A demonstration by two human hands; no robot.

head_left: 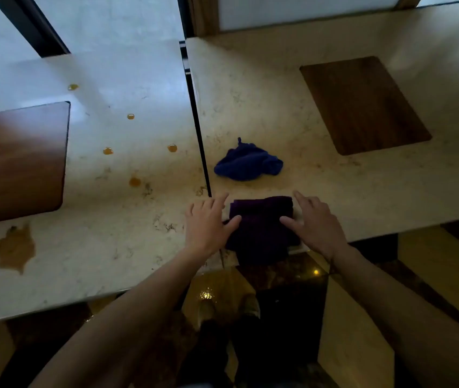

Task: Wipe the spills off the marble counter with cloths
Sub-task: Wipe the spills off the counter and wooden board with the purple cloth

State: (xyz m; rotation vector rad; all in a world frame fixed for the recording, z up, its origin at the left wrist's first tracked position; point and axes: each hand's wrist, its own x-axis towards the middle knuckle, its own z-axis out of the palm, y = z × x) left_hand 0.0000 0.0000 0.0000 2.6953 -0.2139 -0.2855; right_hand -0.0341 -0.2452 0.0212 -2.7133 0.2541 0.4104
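Wiping is judged not yet begun at this stage. A dark purple cloth (262, 228), folded, is shown at the near edge of the right marble counter slab (334, 189), its lower part hanging over the rim. It is flanked by the left hand (208, 225) and the right hand (313, 222), both spread flat with fingers straight; each thumb is laid on the cloth, and nothing is gripped. A second cloth, the crumpled blue cloth (246, 163), is seen just beyond the purple one, untouched, on the same slab. All visible spills are found on the left marble counter slab (96, 247), across the dark seam (199, 127): a large brown puddle (13, 249) near the front edge beside a wooden inlay (18, 161), and five small amber drops (135, 181) scattered farther back. None of these marks appears smeared or reduced, so the whole of the cleaning is taken to remain. No stain is discernible on the right slab around its wooden inlay (362, 105), though the mottled stone makes this uncertain.
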